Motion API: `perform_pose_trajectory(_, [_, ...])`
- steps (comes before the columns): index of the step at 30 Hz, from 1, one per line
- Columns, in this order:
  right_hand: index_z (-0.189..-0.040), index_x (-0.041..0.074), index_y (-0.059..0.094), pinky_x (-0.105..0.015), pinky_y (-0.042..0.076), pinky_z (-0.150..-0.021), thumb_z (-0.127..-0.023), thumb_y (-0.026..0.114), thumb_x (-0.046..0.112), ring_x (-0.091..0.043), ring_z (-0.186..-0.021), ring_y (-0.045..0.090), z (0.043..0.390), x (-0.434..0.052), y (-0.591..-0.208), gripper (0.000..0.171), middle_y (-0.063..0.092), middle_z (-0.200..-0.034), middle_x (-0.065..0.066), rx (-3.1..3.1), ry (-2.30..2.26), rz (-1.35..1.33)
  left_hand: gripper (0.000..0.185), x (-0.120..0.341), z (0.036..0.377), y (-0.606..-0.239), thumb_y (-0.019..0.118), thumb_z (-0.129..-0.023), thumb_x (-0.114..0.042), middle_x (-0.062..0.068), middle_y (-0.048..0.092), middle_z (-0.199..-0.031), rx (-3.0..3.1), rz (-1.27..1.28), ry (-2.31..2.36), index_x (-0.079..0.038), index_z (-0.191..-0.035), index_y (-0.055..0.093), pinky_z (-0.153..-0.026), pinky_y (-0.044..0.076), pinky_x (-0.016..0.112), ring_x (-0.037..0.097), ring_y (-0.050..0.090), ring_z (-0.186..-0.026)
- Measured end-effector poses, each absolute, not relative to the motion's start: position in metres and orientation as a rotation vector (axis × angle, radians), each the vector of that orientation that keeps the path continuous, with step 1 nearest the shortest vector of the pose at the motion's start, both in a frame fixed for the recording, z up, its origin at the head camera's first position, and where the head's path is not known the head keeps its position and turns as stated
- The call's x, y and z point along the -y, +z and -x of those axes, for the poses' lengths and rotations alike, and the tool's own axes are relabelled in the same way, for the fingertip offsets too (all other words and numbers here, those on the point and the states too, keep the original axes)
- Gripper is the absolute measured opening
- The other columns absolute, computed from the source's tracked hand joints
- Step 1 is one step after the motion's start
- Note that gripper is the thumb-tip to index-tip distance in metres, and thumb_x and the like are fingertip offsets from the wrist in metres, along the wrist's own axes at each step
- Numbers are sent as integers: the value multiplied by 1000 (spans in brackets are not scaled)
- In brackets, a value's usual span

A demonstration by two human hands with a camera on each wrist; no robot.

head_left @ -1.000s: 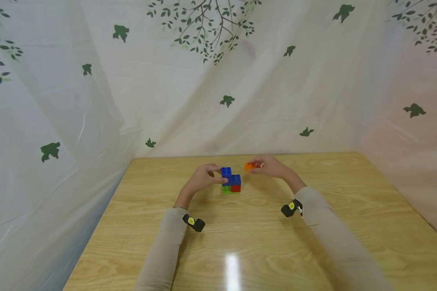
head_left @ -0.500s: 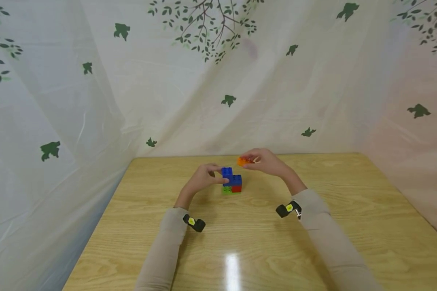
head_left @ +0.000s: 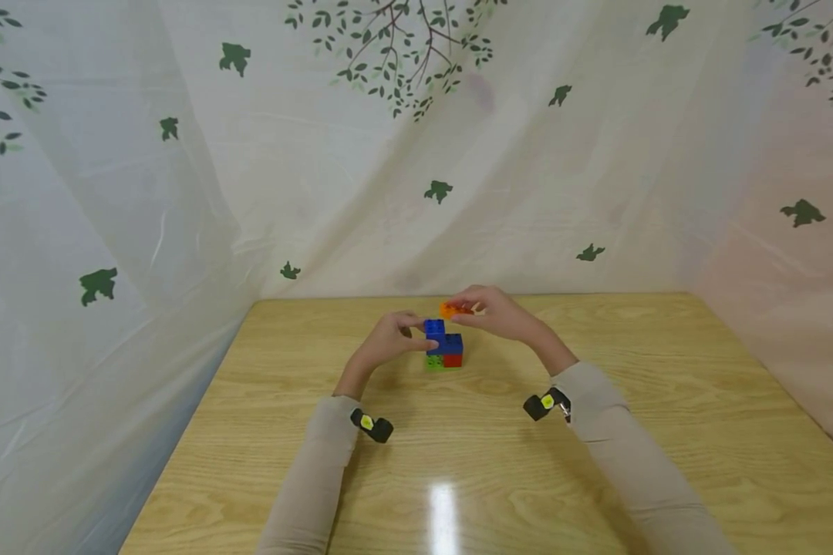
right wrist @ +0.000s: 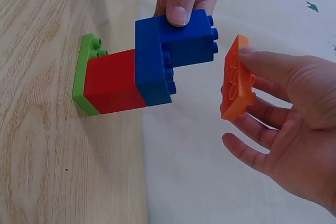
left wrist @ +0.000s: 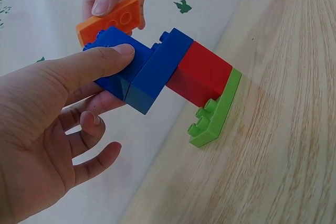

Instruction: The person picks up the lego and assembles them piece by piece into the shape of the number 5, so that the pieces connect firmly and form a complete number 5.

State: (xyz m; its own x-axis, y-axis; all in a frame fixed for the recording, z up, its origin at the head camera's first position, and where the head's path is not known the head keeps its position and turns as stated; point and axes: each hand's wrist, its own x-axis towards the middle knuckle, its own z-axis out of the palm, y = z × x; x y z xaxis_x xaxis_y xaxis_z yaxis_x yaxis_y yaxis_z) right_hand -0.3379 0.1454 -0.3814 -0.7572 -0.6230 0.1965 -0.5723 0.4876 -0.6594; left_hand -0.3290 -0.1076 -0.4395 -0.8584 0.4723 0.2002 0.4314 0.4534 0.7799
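Observation:
A small stack of toy building bricks stands on the table. At its bottom lies a flat green brick (left wrist: 224, 113), with a red brick (right wrist: 113, 83) on one end. A blue brick (right wrist: 149, 69) sits over the red one, and an upper blue brick (right wrist: 189, 43) is set on that, off to one side. My left hand (head_left: 385, 339) pinches this upper blue brick between thumb and fingers. Between thumb and fingers of my right hand (head_left: 497, 314) is a flat orange brick (right wrist: 238, 80), its hollow underside facing the upper blue brick's studs across a narrow gap.
The wooden table (head_left: 458, 432) reaches back to a pale curtain (head_left: 361, 216) printed with leaves and birds. A wrist camera (head_left: 371, 424) is strapped to the left sleeve, and another camera (head_left: 547, 402) to the right one.
My right hand has carried the orange brick leftward, first rising a little, from beside the stack to just over the upper blue brick. My left hand stays on the stack.

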Motion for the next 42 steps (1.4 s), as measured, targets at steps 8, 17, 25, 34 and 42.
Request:
perform_pose_trajectory(8, [-130,2,68,-47,52,-91,-100,65,15,-24,-100,61,336,-137,-380,33,71,-114,-12,-2642,-1093,1111,43,108,329,-439,81,-89,-26,9,72,-111,-2632,-847,1397,-7,-127,72,-78,49,28,22,58,-94])
perform_pose_trajectory(17, [-131,3,68,-39,50,-88,-102,64,17,-21,-96,58,337,-133,-380,33,69,-110,-9,-2643,-1030,1138,44,108,327,-438,81,-89,-25,9,72,-111,-2630,-839,1402,-7,-128,72,-79,48,29,23,58,-95])
perform_pose_trajectory(25, [-133,4,67,-37,50,-86,-103,62,18,-20,-95,57,336,-131,-379,33,68,-110,-9,-2647,-990,1136,44,108,327,-438,81,-89,-24,9,72,-113,-2623,-852,1406,-8,-129,71,-80,48,28,23,59,-96])
perform_pose_trajectory(34, [-134,3,66,-32,47,-79,-103,62,18,-19,-90,54,334,-128,-378,34,67,-110,-11,-2627,-976,1134,39,108,327,-438,81,-89,-24,9,72,-111,-2615,-841,1426,-10,-125,74,-77,46,29,20,56,-92])
perform_pose_trajectory(42, [-134,3,66,-29,44,-74,-102,62,18,-20,-90,53,332,-126,-377,35,67,-113,-12,-2626,-981,1133,33,107,326,-438,81,-89,-23,10,71,-108,-2610,-847,1428,-10,-119,77,-75,46,29,23,56,-92])
